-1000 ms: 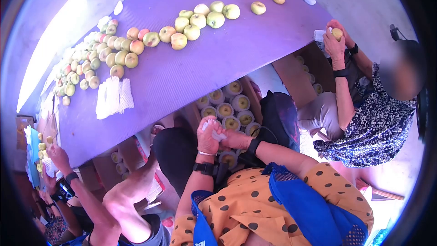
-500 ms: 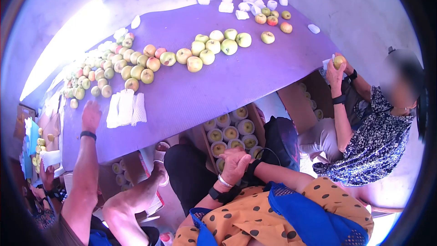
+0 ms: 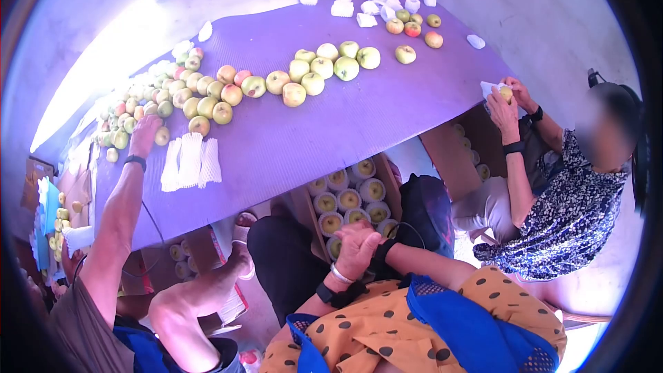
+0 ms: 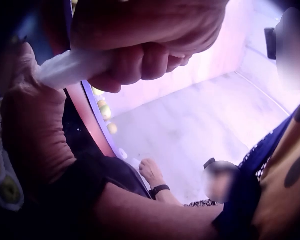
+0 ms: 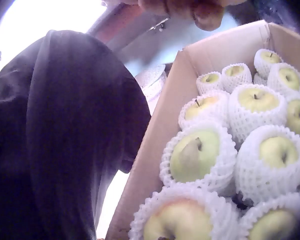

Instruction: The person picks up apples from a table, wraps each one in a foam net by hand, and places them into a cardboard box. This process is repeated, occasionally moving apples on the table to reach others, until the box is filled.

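Note:
Both hands meet over the near end of a cardboard box (image 3: 389, 186) of apples. My left hand (image 3: 353, 254), with a bracelet, lies over my right hand (image 3: 376, 228) in the head view. In the left wrist view, the left hand's curled fingers (image 4: 140, 62) grip a soft white piece (image 4: 70, 69) that looks like cloth or foam. Its other end meets the right hand near the thumb; I cannot tell whether that hand grips it. The right hand's fingertips (image 5: 207, 15) show above the box in the right wrist view. Several apples (image 5: 257, 100) there wear white foam nets.
A purple-covered table (image 3: 276, 145) lies ahead with many loose apples (image 3: 322, 67) and a stack of foam nets (image 3: 191, 162). Another person's arm (image 3: 119, 193) reaches over its left side. At the right, a seated person (image 3: 559, 193) holds an apple (image 3: 506, 94). A dark-clothed knee (image 3: 273, 255) borders the box.
The head view has tilted up since a second ago. My left hand has turned over my right, hiding the white piece there. The left neighbour's arm has reached onto the table among the apples.

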Demonstrator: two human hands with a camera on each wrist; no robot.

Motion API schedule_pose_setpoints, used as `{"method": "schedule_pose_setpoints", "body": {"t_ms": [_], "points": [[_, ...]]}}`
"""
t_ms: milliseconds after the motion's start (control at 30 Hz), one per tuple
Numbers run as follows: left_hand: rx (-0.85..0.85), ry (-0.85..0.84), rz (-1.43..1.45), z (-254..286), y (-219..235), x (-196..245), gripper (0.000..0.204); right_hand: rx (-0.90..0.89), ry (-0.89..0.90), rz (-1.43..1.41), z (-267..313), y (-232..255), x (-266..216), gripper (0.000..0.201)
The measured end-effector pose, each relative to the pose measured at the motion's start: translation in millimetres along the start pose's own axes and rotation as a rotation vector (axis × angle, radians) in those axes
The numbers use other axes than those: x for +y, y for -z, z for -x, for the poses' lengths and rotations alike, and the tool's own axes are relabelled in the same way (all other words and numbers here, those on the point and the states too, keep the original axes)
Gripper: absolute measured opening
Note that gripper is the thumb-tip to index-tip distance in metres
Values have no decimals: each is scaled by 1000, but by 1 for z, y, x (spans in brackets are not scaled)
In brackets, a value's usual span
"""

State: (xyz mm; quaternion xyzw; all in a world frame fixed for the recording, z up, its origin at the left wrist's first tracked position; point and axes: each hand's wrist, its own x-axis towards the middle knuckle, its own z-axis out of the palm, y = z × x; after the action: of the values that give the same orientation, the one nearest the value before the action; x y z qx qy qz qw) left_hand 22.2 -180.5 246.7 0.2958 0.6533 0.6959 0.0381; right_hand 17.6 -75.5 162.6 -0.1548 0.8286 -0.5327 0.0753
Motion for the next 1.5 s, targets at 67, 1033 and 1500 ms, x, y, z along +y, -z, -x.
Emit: {"method": "schedule_pose_setpoints", "body": {"t_ms": [67, 1033, 1500], "points": [[56, 15, 86, -1, 5, 3, 32, -11, -16, 20, -2, -1, 3, 10], [238, 459, 399, 3, 53, -44, 15, 55, -405, 188, -13, 0, 23, 31], [778, 481, 463, 1, 53, -59, 6, -66, -301, 424, -24, 49, -53, 55]]}}
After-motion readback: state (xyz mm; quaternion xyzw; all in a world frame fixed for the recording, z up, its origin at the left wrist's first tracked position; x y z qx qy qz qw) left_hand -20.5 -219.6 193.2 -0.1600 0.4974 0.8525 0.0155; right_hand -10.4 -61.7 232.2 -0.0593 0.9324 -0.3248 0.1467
